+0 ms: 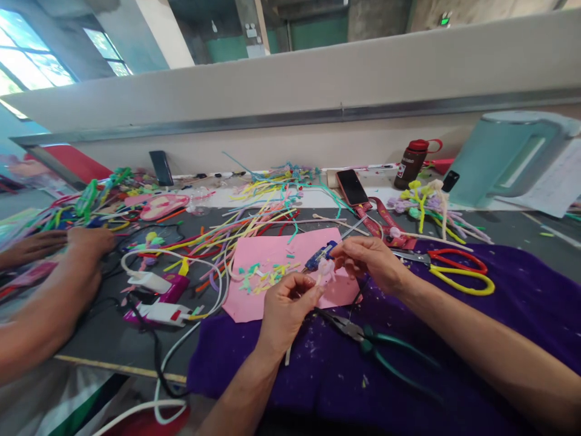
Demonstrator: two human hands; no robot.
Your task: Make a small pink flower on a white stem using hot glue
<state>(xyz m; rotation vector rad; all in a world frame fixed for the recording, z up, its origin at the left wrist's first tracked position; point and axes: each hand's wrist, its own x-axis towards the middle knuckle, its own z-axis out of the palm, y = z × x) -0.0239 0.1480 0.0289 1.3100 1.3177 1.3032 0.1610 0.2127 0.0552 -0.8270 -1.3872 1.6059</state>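
Note:
A small pale lilac pipe-cleaner flower is between my two hands. My left hand is closed, pinching it from the left, and a pale stem sticks out below that hand. My right hand is closed at the flower's right side with the fingertips pinched; what they grip is too small to make out. Just behind the flower is a blue tool, partly hidden. Under the hands is a pink sheet with yellow and green pipe-cleaner snippets. Green-handled pliers lie just below my hands.
Scissors and the pliers rest on a purple cloth. Pipe cleaners spread behind. At left are white chargers with cables and another person's arm. A phone, a bottle and a kettle stand farther back.

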